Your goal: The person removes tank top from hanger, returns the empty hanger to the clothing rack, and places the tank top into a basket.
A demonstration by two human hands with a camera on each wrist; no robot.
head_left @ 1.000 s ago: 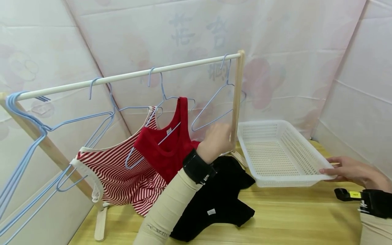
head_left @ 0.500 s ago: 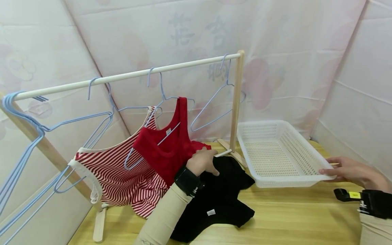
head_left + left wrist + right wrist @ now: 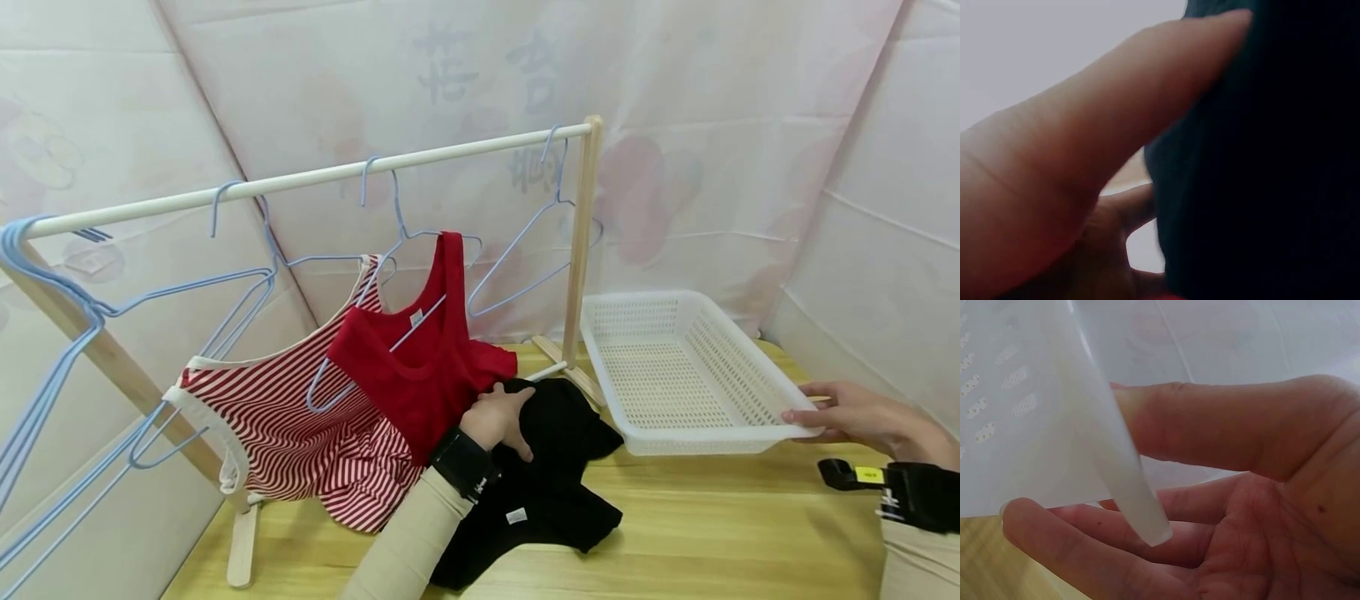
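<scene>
Left hand (image 3: 498, 417) on black shirt (image 3: 543, 475), fingers curled into cloth, grip grasping it; shirt lies on desk (image 3: 712, 533) below rack (image 3: 581, 242), beside red top (image 3: 420, 367). Right hand (image 3: 862, 417) pinches corner of white basket (image 3: 750, 429), thumb over rim, fingers under. Basket tilted, nothing inside.

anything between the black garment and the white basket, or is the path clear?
Nothing visible blocks it. The left hand grips the black garment, which lies on the table left of the white basket. Only the rack's wooden foot sits near the gap, behind it. The right hand holds the basket's near corner.
</scene>
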